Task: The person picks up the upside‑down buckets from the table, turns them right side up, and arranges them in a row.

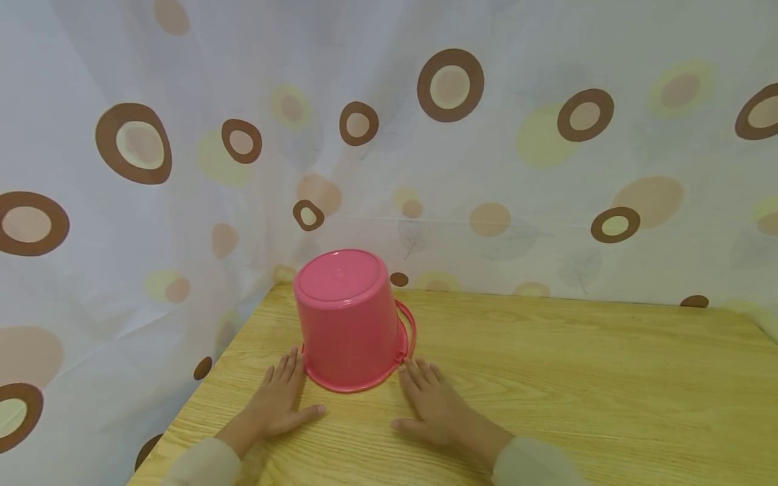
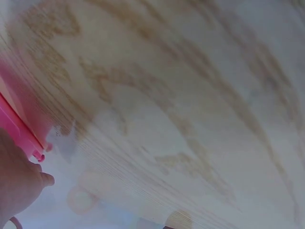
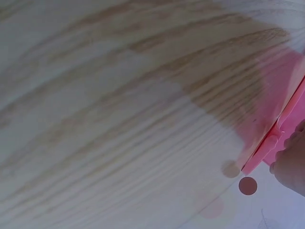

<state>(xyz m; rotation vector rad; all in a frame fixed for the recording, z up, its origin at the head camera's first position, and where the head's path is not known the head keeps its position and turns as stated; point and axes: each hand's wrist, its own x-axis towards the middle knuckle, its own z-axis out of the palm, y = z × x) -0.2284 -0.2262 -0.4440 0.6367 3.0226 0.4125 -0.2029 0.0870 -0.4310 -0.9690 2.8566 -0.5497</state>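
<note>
A pink bucket (image 1: 349, 331) stands upside down on the wooden table, its base facing up and its handle (image 1: 412, 327) lying out at the right. Flat beside its left rim, with fingers straight and thumb spread, rests the left hand (image 1: 276, 403). The right hand (image 1: 439, 413) lies on the table at the right rim, fingertips close to the handle joint. In the left wrist view, the left hand (image 2: 19, 181) is next to part of the bucket (image 2: 16, 126). The right wrist view has the right hand (image 3: 291, 162) by the pink rim (image 3: 286, 114).
The wood-grain table (image 1: 577, 378) extends far to the right of the bucket. A pale curtain (image 1: 389, 162) with brown rings and coloured spots hangs behind the table and along its left side.
</note>
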